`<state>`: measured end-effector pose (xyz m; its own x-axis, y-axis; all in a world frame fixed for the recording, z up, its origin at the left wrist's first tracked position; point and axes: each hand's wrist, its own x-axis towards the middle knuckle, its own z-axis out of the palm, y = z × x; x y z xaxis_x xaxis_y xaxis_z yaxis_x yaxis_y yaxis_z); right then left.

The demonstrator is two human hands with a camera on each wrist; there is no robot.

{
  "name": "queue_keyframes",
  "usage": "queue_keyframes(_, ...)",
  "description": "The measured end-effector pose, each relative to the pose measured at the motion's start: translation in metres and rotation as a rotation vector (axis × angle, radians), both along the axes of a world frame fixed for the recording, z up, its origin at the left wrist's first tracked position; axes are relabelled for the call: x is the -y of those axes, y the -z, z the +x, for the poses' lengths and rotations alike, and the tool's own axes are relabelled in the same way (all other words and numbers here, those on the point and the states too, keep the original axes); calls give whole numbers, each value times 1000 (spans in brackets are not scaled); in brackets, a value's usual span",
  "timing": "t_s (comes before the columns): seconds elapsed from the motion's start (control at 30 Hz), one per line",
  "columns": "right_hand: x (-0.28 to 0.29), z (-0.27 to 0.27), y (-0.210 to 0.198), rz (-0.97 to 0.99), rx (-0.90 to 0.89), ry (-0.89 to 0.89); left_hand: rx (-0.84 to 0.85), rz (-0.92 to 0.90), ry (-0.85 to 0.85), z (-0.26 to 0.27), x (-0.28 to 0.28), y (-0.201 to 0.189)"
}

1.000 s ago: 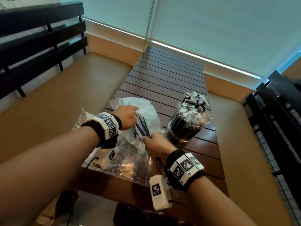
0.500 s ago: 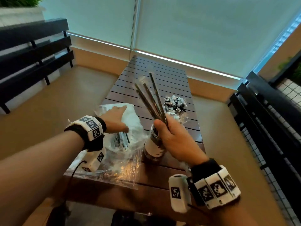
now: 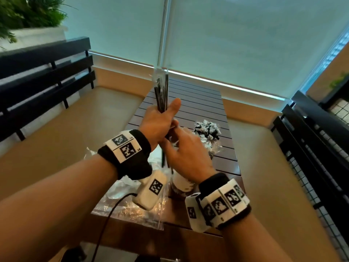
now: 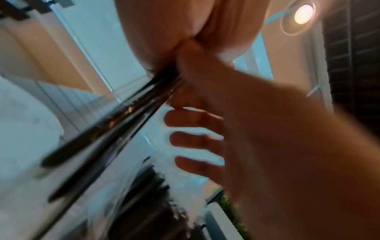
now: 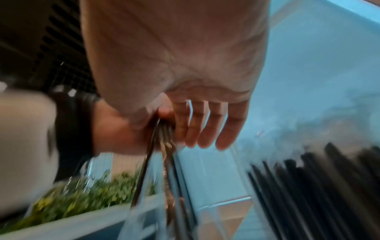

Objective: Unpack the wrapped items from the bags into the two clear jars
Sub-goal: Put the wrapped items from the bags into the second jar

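Note:
A bundle of black straws in clear wrappers point(image 3: 161, 87) stands upright above the table. My left hand point(image 3: 166, 112) grips it near the middle, thumb up. My right hand point(image 3: 173, 136) pinches its lower end with thumb and forefinger, the other fingers spread. In the left wrist view the straws point(image 4: 115, 120) run down from my fist, and in the right wrist view the straws point(image 5: 162, 146) hang below my fingers point(image 5: 205, 128). A clear jar packed with wrapped straws point(image 3: 206, 129) stands behind my right hand. Crumpled clear bags point(image 3: 130, 210) lie under my left wrist.
A dark slatted wooden table point(image 3: 200, 103) runs away from me between two tan bench seats point(image 3: 79, 133). Black slatted backrests point(image 3: 43, 76) line both sides. A planter with green plants point(image 3: 28, 17) sits at the far left. Window blinds close off the far end.
My right hand drew the straws out of the bag and raised them. My left hand left the bag and took hold of the bundle. The view has tilted upward.

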<state>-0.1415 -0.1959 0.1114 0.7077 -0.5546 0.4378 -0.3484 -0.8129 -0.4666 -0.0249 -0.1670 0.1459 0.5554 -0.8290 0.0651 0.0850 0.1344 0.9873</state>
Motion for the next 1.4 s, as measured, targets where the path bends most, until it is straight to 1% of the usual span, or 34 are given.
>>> queue_keyframes(0.03,4,-6,-9,-26,-5,18,118,7,-33,4,0,0)
queue_keyframes(0.07,7,-12,-19,-14,58,36,245,7,-57,7,1,1)
queue_keyframes(0.17,15,-20,-57,145,447,64,584,62,-54,12,3,6)
queue_keyframes(0.2,18,-20,-68,186,559,64,698,104,-35,10,2,8)
queue_keyframes(0.23,22,-20,-78,205,626,65,808,140,-9,6,1,11)
queue_keyframes(0.27,24,-18,-86,208,630,62,875,144,23,2,1,13)
queue_keyframes(0.3,25,-13,-90,193,572,48,898,130,47,-4,1,13)
queue_keyframes(0.37,23,2,-87,52,309,9,966,83,33,-9,5,12)
queue_keyframes(0.4,20,8,-80,-35,185,-11,1012,91,31,-13,7,9)
queue_keyframes(0.43,19,12,-74,-82,130,-28,1046,109,32,-14,8,7)
queue_keyframes(0.47,21,13,-69,-68,142,-50,1055,114,25,-14,11,8)
queue_keyframes(0.5,24,10,-65,3,211,-72,1029,110,1,-13,12,8)
queue_keyframes(0.53,29,5,-62,93,312,-76,945,117,-38,-13,13,8)
queue_keyframes(0.57,36,-3,-56,145,417,-37,811,102,-86,-12,15,6)
queue_keyframes(0.6,42,-11,-48,142,491,41,644,44,-149,-8,19,5)
queue_keyframes(0.63,49,-19,-35,101,503,142,468,-20,-200,-5,25,3)
queue_keyframes(0.67,53,-27,-19,53,452,236,307,-78,-247,-2,29,0)
queue_keyframes(0.7,55,-34,-2,29,361,305,171,-123,-281,-1,33,-2)
queue_keyframes(0.73,57,-40,15,42,263,342,59,-153,-300,-1,37,-3)
queue_keyframes(0.77,56,-46,30,92,192,351,-22,-174,-298,-1,42,-3)
queue_keyframes(0.8,55,-51,42,171,162,340,-65,-185,-285,-4,47,-2)
queue_keyframes(0.87,50,-55,61,313,171,295,-74,-181,-269,-12,52,0)
queue_keyframes(0.9,48,-55,67,340,181,291,-76,-184,-267,-16,53,1)
queue_keyframes(1.03,45,-46,83,345,233,341,-82,-179,-307,-22,58,6)
queue_keyframes(1.2,42,-44,81,444,323,377,-20,-127,-391,-14,54,13)
queue_keyframes(1.3,43,-46,84,478,350,389,56,-74,-507,1,52,15)
queue_keyframes(1.4,46,-43,90,498,391,403,28,-35,-624,15,59,21)
